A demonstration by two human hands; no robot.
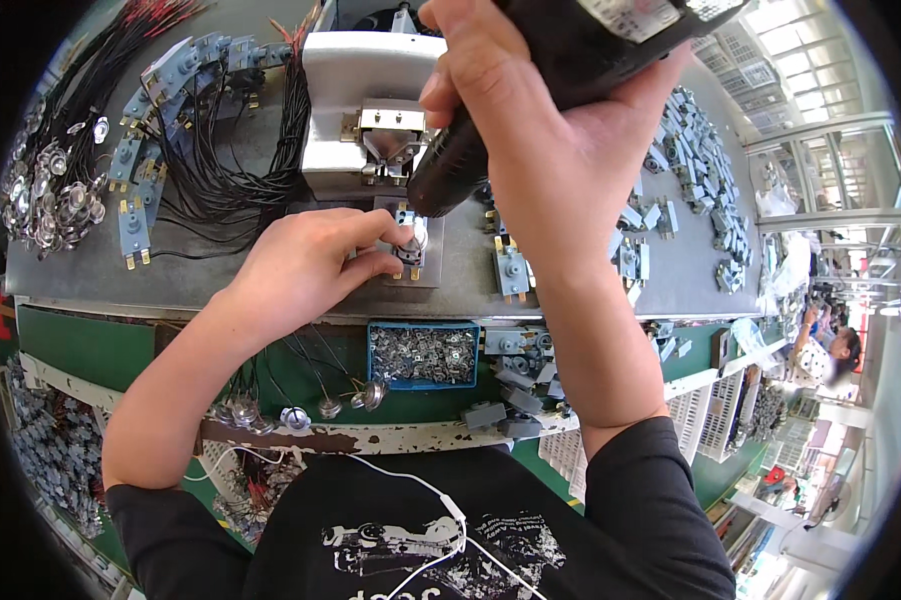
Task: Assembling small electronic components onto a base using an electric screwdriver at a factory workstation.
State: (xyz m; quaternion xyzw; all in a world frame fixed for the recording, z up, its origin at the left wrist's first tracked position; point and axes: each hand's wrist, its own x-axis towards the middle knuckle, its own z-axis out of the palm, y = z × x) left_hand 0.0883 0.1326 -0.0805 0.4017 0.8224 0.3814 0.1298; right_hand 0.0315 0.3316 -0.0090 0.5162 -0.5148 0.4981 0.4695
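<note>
My right hand (565,150) grips a black power screwdriver (450,170), its nose angled down to the left over the edge of the work plate. My left hand (315,255) is closed, thumb and forefinger pinching a small grey switch (410,262) with brass terminals and a shiny metal part on top. That switch lies on a flat metal plate (432,270) at the bench's front. The screwdriver's nose sits just beside the switch; I cannot tell whether its tip touches it. Behind the plate stands a metal fixture (390,125) with a brass-coloured block.
Black wires (260,190) with shiny metal discs (55,195) and grey switches (135,225) lie on the left. More grey switches (705,165) spread over the right. A blue tray (422,383) of small metal parts sits on a lower green shelf. Another person (820,355) is far right.
</note>
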